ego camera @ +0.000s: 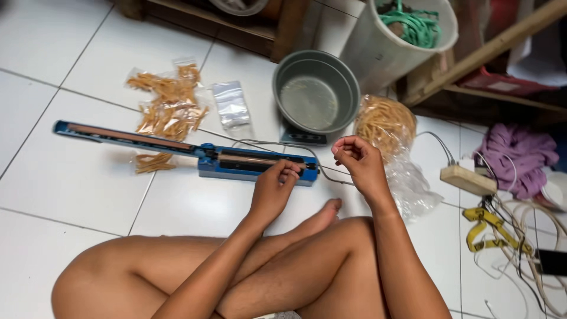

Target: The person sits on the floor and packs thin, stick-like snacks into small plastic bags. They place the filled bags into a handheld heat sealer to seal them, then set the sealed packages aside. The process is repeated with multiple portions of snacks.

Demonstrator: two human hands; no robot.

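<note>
While the person sits cross-legged on the white tiled floor (71, 195), both hands hover just above the near end of the blue sealer.

Left hand: the left hand (273, 192) is curled loosely, fingertips (289, 172) bent down onto the sealer's base end; what they pinch, if anything, I cannot tell.
Right hand: the right hand (360, 162) is raised just right of the sealer, fingers folded into a loose fist with thumb against forefinger; whether it pinches something is too small to tell.
Sealer: the long blue heat sealer (177, 150) lies flat across the tiles, a brown strip along its open arm, a thin cord looping from its right end.
Packages: 2 or more clear bags of golden stick snacks (168, 103) lie behind the sealer, 1 partly under its arm; an empty clear pouch (231, 106) lies just right of them, glossy and flat.
Bulk bag: a big crinkled clear bag of the same snack (387, 124) sits beside the right hand.
Bowl: a round grey metal bowl (316, 91) rests on a small scale.
Bucket: a white bucket (393, 44) holds green cord.
Right edge: a power strip (468, 179), tangled cables, yellow strap and purple cloth (517, 153) crowd it.
Open room: bare tiles spread left of the knees.
</note>
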